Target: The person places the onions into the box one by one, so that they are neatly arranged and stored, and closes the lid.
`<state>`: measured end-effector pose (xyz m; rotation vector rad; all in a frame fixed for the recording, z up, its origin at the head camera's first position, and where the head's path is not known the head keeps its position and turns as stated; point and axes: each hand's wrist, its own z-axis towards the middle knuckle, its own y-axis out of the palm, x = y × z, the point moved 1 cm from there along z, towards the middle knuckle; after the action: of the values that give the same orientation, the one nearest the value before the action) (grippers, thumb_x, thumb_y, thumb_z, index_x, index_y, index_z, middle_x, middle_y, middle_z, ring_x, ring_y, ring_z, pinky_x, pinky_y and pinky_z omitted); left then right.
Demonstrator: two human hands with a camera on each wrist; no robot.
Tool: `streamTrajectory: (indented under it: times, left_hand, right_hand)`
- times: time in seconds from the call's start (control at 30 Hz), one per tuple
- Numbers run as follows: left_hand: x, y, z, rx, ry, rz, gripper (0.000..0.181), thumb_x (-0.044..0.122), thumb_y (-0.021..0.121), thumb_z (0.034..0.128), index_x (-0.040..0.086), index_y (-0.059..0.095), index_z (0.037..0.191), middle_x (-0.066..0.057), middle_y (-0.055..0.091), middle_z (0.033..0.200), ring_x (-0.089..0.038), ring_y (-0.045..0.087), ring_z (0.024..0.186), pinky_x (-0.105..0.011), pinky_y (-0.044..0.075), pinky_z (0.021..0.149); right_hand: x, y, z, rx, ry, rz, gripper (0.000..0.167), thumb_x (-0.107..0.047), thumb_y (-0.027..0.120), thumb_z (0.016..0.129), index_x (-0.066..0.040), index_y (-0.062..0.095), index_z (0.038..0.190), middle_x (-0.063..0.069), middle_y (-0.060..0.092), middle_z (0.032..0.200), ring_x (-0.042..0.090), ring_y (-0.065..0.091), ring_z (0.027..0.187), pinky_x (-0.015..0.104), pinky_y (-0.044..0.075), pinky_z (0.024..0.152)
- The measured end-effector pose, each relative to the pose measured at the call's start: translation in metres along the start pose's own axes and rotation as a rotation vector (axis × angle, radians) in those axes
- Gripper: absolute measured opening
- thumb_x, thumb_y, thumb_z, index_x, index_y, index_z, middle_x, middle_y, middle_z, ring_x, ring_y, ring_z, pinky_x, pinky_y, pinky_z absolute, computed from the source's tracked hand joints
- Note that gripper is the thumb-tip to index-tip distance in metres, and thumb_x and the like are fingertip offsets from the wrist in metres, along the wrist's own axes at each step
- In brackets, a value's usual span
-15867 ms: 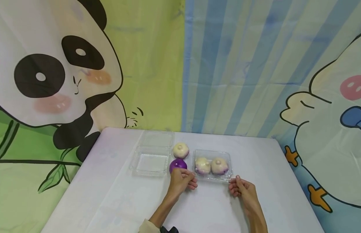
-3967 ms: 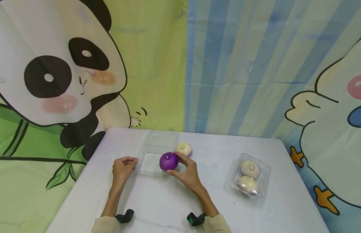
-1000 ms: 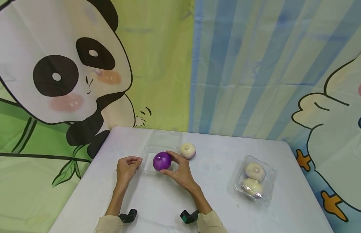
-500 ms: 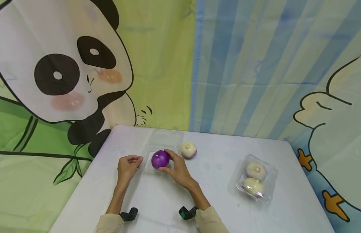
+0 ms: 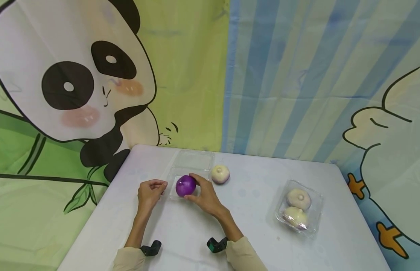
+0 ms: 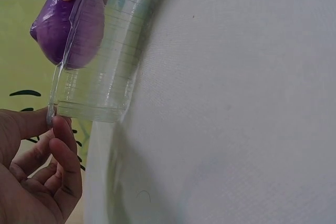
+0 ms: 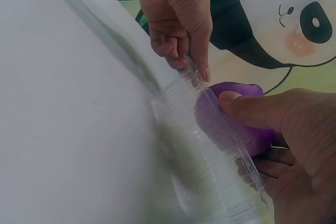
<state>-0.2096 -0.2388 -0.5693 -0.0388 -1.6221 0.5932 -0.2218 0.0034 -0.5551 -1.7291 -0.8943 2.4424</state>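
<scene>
The purple onion-like ball (image 5: 185,186) is partly down inside the near half of the open clear box (image 5: 193,160). My right hand (image 5: 206,195) grips the ball between thumb and fingers; in the right wrist view the thumb lies on the ball (image 7: 231,119) near the box rim. My left hand (image 5: 150,195) pinches the box's left rim with thumb and forefinger, and the left wrist view shows that pinch at the corner of the box (image 6: 92,113). Whether the ball touches the box floor, I cannot tell.
A whitish bulb (image 5: 220,174) stands just right of the open box. Farther right on the white table (image 5: 250,226) lies a closed clear box (image 5: 309,227) holding two whitish bulbs (image 5: 299,199). A printed panda curtain (image 5: 193,75) hangs behind.
Over the last second my right hand has carried the purple ball slightly left and lower into the box. Earlier, the closed box moved to the right side of the table.
</scene>
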Motion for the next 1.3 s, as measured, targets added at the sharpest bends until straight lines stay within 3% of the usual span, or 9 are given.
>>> streamTrajectory:
  times: [0.8,1.3]
  left_hand:
    - [0.002,0.001,0.001,0.006,-0.013,-0.005,0.018,0.015,0.083,0.0977,-0.001,0.082,0.103,-0.025,0.080,0.088,-0.021,0.071,0.064,-0.020,0.049,0.049]
    - [0.002,0.001,0.000,0.008,-0.007,-0.006,0.017,0.016,0.083,0.0974,-0.001,0.082,0.102,-0.019,0.080,0.083,-0.019,0.071,0.063,-0.021,0.050,0.049]
  right_hand:
    - [-0.007,0.010,0.029,-0.114,0.041,-0.074,0.080,-0.013,0.091,0.090,0.006,0.051,0.157,0.023,0.063,0.155,0.036,0.067,0.138,0.046,0.055,0.119]
    - [-0.004,0.015,0.042,-0.164,0.040,-0.076,0.078,-0.006,0.091,0.088,0.008,0.053,0.154,0.027,0.064,0.152,0.037,0.068,0.136,0.044,0.056,0.118]
